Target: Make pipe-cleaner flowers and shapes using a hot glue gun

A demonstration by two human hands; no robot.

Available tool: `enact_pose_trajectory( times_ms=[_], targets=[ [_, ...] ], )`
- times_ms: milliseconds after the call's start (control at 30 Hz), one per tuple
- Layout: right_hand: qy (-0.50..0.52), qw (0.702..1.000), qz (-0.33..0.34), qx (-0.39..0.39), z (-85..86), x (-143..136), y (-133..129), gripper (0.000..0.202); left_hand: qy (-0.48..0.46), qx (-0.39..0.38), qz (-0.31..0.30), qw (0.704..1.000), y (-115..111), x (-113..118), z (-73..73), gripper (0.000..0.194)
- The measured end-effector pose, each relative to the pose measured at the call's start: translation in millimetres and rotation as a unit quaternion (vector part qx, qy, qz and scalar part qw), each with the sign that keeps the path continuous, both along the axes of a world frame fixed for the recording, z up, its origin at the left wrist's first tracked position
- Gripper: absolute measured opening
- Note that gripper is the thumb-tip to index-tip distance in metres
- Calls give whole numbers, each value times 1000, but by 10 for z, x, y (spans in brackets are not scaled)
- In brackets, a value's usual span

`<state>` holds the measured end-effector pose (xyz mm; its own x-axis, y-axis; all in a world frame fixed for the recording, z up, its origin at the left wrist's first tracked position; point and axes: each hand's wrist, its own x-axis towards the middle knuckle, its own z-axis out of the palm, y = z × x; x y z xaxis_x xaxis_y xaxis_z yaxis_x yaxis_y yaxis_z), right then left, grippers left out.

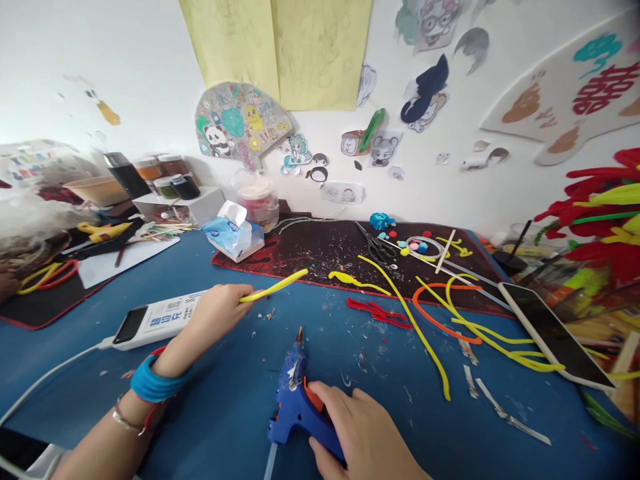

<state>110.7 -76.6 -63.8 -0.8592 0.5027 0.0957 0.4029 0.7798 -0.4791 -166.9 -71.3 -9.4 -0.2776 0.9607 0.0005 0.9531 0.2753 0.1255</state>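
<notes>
My left hand (pixel 215 312) is closed on a yellow pipe cleaner (pixel 280 285), whose free end points up to the right. Fingers of my right hand (pixel 363 430) wrap the handle of a blue hot glue gun (pixel 293 393). One finger lies by its orange trigger (pixel 313 395); the nozzle points away from me and a clear glue stick (pixel 271 461) sticks out behind. Ahead lie a twisted yellow pipe cleaner piece (pixel 353 280) and a bundle of red pipe cleaners (pixel 379 312). Longer yellow pipe cleaners (pixel 420 327) and an orange one (pixel 425 319) curve to the right.
A white power bank (pixel 160 321) with a cable lies beside my left wrist. Tissues (pixel 234 233), black scissors (pixel 379 248) and a tape roll (pixel 424 247) holding pompoms stand farther back. On the right are a phone (pixel 553 337) and red pipe-cleaner flowers (pixel 600 220).
</notes>
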Motion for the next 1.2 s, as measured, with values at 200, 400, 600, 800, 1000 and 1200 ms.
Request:
enact_pose_trajectory(
  times_ms=[200,400,600,800,1000,1200],
  targets=[
    [13,1000,-3,-18,5,7,13,48,2,-10,-1,1000,-6,-45,-70,30],
    [28,1000,-9,-4,-4,11,15,49,-30,24,-21,999,-38,77,-24,27],
    [42,998,8,46,-32,-1,4,49,-207,55,-274,937,-146,419,-32,24],
    [16,993,30,114,-79,-66,-40,50,-108,5,-346,932,-229,536,40,29],
    [-7,993,41,113,-64,-64,-44,51,-36,-28,-351,935,-248,551,70,33],
    [20,989,24,144,-81,-64,-54,48,9,-41,-339,940,-254,579,72,27]
  ],
)
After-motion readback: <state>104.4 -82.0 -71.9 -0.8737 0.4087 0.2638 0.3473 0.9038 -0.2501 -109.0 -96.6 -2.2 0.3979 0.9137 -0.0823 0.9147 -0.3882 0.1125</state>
